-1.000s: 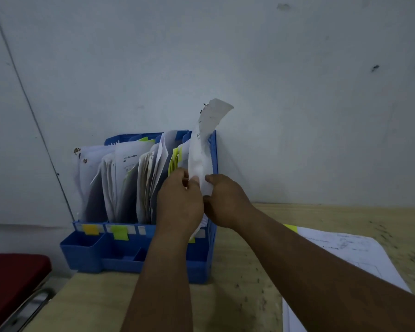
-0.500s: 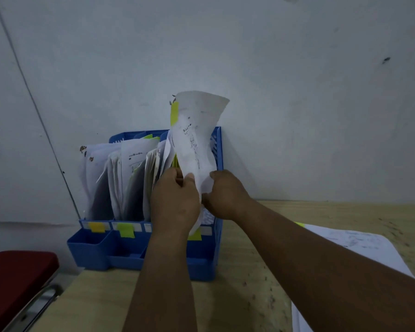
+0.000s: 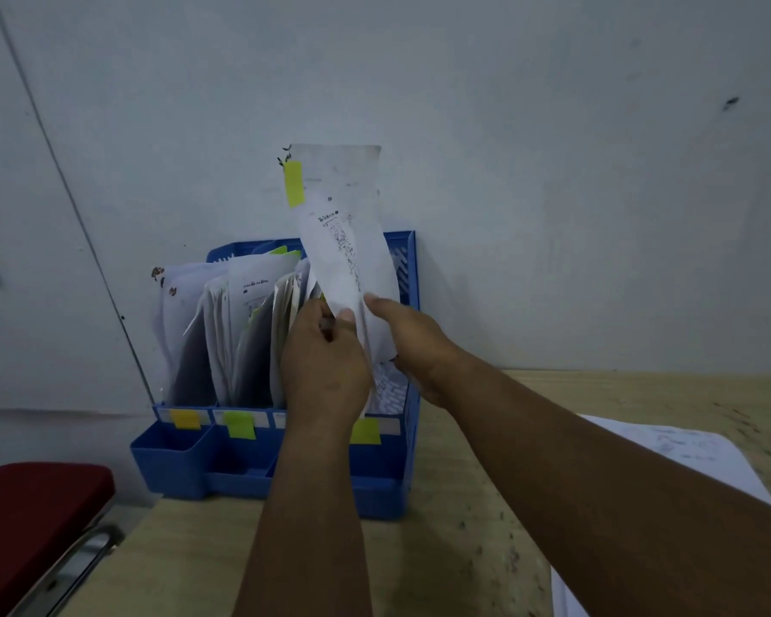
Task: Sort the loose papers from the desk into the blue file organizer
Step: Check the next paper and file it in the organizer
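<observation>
I see my left hand (image 3: 326, 371) and right hand (image 3: 412, 345), fingers pinching a curled white printed sheet with a yellow tab (image 3: 346, 242) above the rightmost slot of the blue plastic file organizer (image 3: 259, 465). Its slots already hold papers; more white sheets (image 3: 686, 456) lie on the wooden bench (image 3: 441, 549), unsorted.

Count, head view: 2 hands, left hand (image 3: 326, 371) and right hand (image 3: 412, 345). 1 blue file organizer (image 3: 388, 474). 1 raised paper (image 3: 346, 242) w/ 1 yellow tab (image 3: 294, 183). Front label strip: 3 sticky notes visible, orange note (image 3: 185, 419), green note (image 3: 240, 424), yellow-green note (image 3: 366, 431). 1 desk (image 3: 441, 549). 1 red seat (image 3: 36, 518). Filed sheets: too many, overlapping, can't count.
</observation>
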`<state>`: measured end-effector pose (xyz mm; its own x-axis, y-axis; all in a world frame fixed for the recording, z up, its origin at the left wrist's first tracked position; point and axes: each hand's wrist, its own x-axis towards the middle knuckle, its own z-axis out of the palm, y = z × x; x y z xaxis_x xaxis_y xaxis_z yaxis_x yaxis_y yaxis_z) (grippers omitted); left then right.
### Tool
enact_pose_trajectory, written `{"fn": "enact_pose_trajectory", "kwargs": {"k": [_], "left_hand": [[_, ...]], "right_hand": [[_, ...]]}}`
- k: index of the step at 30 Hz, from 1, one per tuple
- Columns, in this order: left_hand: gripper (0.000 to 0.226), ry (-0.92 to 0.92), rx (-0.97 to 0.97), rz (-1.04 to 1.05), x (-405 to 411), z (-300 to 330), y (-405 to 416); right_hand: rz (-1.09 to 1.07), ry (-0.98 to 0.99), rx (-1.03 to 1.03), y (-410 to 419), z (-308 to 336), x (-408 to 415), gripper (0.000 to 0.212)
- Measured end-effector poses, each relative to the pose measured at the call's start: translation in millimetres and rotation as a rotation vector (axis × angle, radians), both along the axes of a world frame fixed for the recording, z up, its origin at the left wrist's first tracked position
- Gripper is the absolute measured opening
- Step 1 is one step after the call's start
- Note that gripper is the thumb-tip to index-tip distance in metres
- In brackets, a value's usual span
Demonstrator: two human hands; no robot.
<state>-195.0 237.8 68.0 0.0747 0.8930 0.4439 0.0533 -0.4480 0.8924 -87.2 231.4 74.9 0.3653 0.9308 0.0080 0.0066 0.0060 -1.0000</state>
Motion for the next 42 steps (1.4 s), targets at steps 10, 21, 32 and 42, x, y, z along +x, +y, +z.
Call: {"fn": "enact_pose_trajectory", "kwargs": {"k": [10, 21, 32, 42], "left_hand": [[0.028, 0.032, -0.031, -0.049, 1.0, -4.1, 0.8], [0.019, 0.222, -0.078, -0.015, -4.0, -9.4, 9.4], [0.028, 0.215, 0.1, -0.089, 3.4, -4.2, -0.7], [0.028, 0.249, 0.202, 0.273, -4.0, -12.1, 0.8]], "right_hand": [[0.024, -0.204, 0.118, 6.5, -3.4, -9.1, 0.104], [-0.336, -0.742, 0.165, 0.2, -5.2, -4.3, 0.037], [-0.116, -1.19, 0.023, 3.0, -18.6, -3.2, 0.009], [-0.04, -1.171, 0.194, -11.5, -37.9, -12.7, 0.011]]}}
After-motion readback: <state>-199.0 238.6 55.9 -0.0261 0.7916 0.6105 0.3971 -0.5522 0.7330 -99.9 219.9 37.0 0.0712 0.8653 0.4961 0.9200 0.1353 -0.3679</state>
